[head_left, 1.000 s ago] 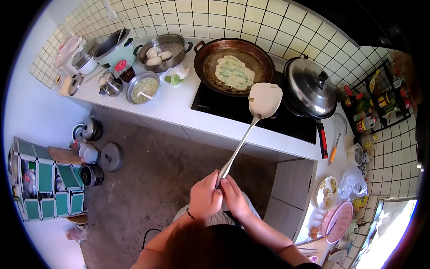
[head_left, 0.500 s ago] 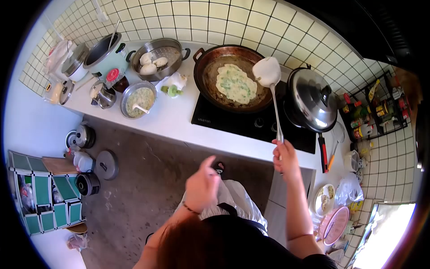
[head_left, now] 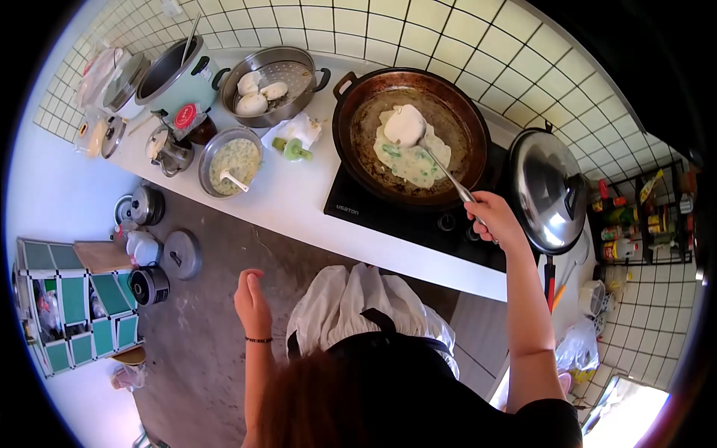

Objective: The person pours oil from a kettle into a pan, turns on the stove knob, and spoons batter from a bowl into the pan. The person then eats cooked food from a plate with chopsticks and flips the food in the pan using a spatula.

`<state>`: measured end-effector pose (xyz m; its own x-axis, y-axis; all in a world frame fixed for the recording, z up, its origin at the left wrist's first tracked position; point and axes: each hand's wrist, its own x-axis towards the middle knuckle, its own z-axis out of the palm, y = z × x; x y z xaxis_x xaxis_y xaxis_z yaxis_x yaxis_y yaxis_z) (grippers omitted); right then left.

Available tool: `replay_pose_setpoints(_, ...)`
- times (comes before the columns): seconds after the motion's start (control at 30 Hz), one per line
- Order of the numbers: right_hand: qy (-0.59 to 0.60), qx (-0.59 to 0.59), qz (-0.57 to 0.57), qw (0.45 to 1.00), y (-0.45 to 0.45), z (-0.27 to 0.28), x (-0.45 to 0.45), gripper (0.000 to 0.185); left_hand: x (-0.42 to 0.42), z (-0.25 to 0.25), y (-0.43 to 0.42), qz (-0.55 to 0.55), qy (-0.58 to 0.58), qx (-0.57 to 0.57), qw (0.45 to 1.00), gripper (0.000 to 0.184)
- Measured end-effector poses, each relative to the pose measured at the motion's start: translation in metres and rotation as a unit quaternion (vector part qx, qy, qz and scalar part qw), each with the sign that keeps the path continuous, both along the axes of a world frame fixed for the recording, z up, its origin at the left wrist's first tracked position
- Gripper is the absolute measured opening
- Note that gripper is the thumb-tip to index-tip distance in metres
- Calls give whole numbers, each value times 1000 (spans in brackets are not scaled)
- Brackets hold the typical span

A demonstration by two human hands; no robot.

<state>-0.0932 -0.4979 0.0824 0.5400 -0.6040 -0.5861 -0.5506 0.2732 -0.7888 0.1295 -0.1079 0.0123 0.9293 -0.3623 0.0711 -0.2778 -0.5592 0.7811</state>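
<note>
My right hand (head_left: 496, 220) is closed around the handle of a long metal spatula (head_left: 405, 125). Its pale, rounded head lies over the far-left part of a thin pancake (head_left: 418, 168) flecked with green, covering that part. The pancake is in a wide brown frying pan (head_left: 467, 127) on a black induction cooker (head_left: 388, 214). Low on the left, away from the counter, my left hand (head_left: 254, 305) hangs with its thumb up and fingers loosely extended, holding nothing.
Left of the pan stand a batter bowl (head_left: 211, 184) with a white spoon, a steamer pot (head_left: 287, 117) with pale lumps, and a rice cooker (head_left: 168, 98). A lidded pan (head_left: 549, 187) sits on the right, near a rack of bottles (head_left: 646, 216).
The spatula has moved left and down from the pan's right rim onto the pancake. My left hand has swung left and away from my body. The view has shifted slightly.
</note>
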Motion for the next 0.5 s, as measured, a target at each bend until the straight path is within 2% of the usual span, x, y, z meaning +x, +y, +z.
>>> replay_pose_setpoints(0.03,3,11,0,1000,-5,-1,1,18,-1,-1,-2,2,14,13,1000,34)
replay_pose_setpoints(0.13,0,28,-9,1000,-16,-6,2,14,-2,2,-5,0,41,46,998,35)
replay_pose_setpoints(0.23,-6,-44,-9,999,-12,3,-4,15,5,0,-8,-15,38,45,998,34)
replay_pose_setpoints(0.33,20,-269,35,962,7,17,-23,36,15,3,-16,-34,40,39,998,34)
replay_pose_setpoints(0.43,58,-442,118,887,38,54,-43,53,31,2,-30,-72,41,38,996,33)
replay_pose_setpoints(0.47,83,-408,79,906,54,73,-39,45,35,4,-36,-87,45,38,994,32)
replay_pose_setpoints(0.5,107,-411,86,901,67,84,-40,44,41,4,-43,-103,48,37,993,32)
